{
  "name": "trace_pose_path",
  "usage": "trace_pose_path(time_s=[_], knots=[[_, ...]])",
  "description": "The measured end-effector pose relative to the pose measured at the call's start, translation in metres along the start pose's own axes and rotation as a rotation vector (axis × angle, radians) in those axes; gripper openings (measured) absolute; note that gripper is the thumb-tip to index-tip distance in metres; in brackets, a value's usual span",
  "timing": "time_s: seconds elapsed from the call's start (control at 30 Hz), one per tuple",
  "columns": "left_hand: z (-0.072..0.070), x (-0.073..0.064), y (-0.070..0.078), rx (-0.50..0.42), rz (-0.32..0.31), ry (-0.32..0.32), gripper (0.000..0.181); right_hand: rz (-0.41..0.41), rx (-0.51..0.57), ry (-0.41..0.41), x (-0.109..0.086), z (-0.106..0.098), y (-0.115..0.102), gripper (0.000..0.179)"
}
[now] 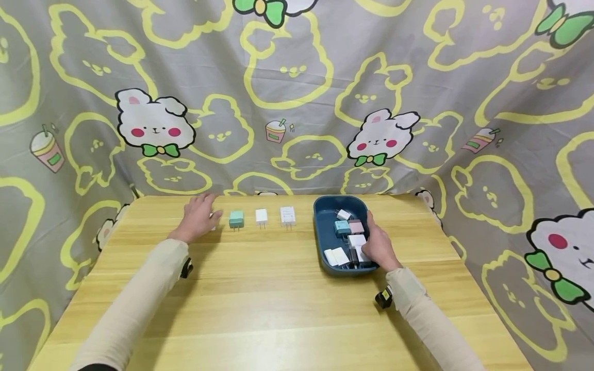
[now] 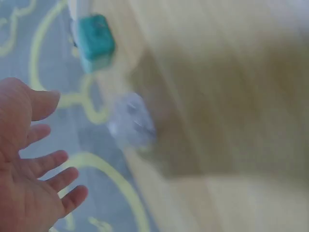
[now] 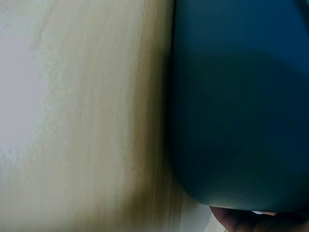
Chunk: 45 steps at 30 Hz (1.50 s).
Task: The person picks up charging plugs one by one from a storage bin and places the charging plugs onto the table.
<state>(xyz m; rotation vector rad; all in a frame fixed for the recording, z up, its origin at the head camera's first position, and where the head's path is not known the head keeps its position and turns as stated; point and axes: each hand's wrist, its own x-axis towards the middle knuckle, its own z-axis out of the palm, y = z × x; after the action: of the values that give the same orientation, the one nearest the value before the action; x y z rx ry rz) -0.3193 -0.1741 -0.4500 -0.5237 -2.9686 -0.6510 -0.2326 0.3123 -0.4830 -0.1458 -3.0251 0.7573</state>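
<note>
My left hand [image 1: 198,217] hovers by the left end of a row of plug chargers, its fingers apart and nothing in them. Beside it a white charger [image 2: 133,121] lies on the table with its prongs showing, blurred in the left wrist view. To its right come a green charger [image 1: 236,219], a small white charger [image 1: 261,216] and a larger white charger [image 1: 287,215]. With my right hand [image 1: 381,247] I grip the right rim of a dark blue basin [image 1: 325,247]. Inside are several white chargers, a blue charger [image 1: 342,228] and a pink charger [image 1: 356,226].
The wooden table [image 1: 260,304] reaches back to a grey patterned curtain [image 1: 306,118], which also hangs along both sides. A black charger [image 1: 353,257] stands among the white ones near the basin's front end.
</note>
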Motion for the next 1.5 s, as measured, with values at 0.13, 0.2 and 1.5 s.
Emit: trace_pose_path(time_s=[0.13, 0.2, 1.5], knots=[[0.0, 0.009, 0.025, 0.027, 0.064, 0.071, 0.058, 0.003, -0.009, -0.002, -0.001, 0.0, -0.001, 0.105], [-0.001, 0.011, 0.042, 0.035, 0.096, 0.079, 0.057, -0.001, -0.012, -0.001, -0.001, 0.0, -0.002, 0.105], [0.087, 0.014, 0.266, 0.189, 0.541, -0.281, 0.04, -0.024, -0.021, -0.003, -0.002, -0.003, -0.002, 0.105]])
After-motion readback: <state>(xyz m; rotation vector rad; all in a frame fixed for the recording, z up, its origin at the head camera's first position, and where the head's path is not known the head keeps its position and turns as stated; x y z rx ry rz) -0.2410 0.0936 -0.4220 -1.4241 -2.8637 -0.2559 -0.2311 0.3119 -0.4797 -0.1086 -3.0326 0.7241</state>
